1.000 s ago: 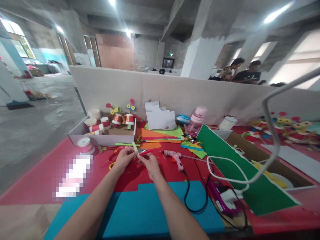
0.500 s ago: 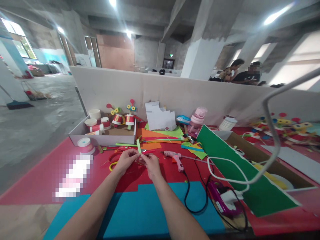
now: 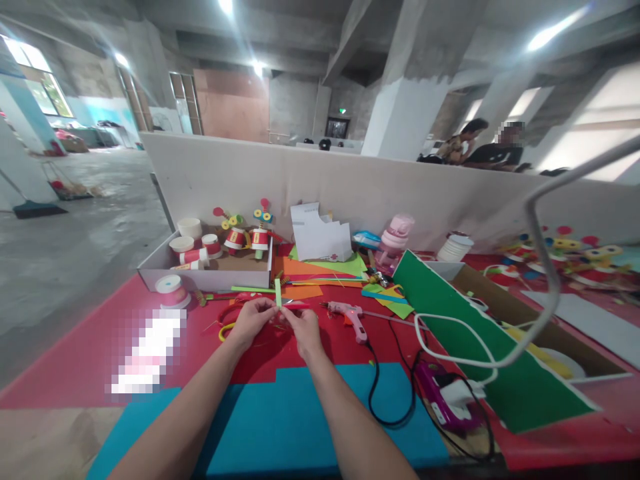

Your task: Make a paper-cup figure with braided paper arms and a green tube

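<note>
My left hand (image 3: 253, 321) and my right hand (image 3: 303, 328) meet over the red table cover, fingertips pinched together. Between them they hold a narrow light-green paper strip (image 3: 279, 292), which stands up from the fingers. Its lower end is hidden behind my fingertips. Scissors with yellow handles (image 3: 225, 332) lie partly under my left hand. Just beyond my right fingertips is a red-handled tool (image 3: 300, 306), mostly flat on the table. A pink glue gun (image 3: 351, 319) rests to the right of my right hand, its cord running toward me.
At the back left, a shallow box (image 3: 245, 277) holds paper cups and cup figures. Coloured paper sheets (image 3: 305, 291) lie beyond my hands. To the right are a green board (image 3: 480, 340), a purple power strip (image 3: 447, 403) and a white cable. Blue sheets (image 3: 280, 427) lie under my forearms.
The green strip has turned slightly more upright between my fingers. Both hands stay almost in the same place.
</note>
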### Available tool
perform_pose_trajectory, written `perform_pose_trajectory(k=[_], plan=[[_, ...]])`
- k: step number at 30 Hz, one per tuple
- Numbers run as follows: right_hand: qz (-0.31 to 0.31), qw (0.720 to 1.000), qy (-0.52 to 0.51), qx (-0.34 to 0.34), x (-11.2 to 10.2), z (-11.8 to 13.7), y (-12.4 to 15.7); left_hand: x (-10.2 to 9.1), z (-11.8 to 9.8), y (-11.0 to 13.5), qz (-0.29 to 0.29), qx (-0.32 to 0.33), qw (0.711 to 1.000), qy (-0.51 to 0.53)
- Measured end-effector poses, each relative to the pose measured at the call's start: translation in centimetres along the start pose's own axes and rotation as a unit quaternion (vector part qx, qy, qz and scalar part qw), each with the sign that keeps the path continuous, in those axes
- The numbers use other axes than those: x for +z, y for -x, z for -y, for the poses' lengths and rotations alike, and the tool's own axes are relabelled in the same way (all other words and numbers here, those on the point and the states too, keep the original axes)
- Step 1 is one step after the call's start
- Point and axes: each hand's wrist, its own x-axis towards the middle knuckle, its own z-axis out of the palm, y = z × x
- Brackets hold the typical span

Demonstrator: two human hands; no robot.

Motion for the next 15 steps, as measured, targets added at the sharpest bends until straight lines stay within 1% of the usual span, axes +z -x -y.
perform_pose_trajectory(k=[3, 7, 10, 15], plan=[[0.009, 0.999, -0.04, 0.016, -0.02, 0.18, -0.12, -0.25, 0.05, -0.12, -0.012, -0.008, 1.0, 0.023], [0.014, 0.99, -0.131, 0.057, 0.02, 0.37, -0.11, -0.44, 0.0, -0.1, 0.01, -0.014, 0.999, 0.041], [0.041, 0.985, -0.152, 0.064, 0.04, 0.44, 0.08, -0.36, -0.12, 0.02, 0.029, -0.008, 0.999, 0.028], [0.072, 0.983, -0.159, 0.059, -0.21, 0.47, 0.2, -0.38, -0.01, -0.04, 0.022, -0.006, 1.0, 0.018]])
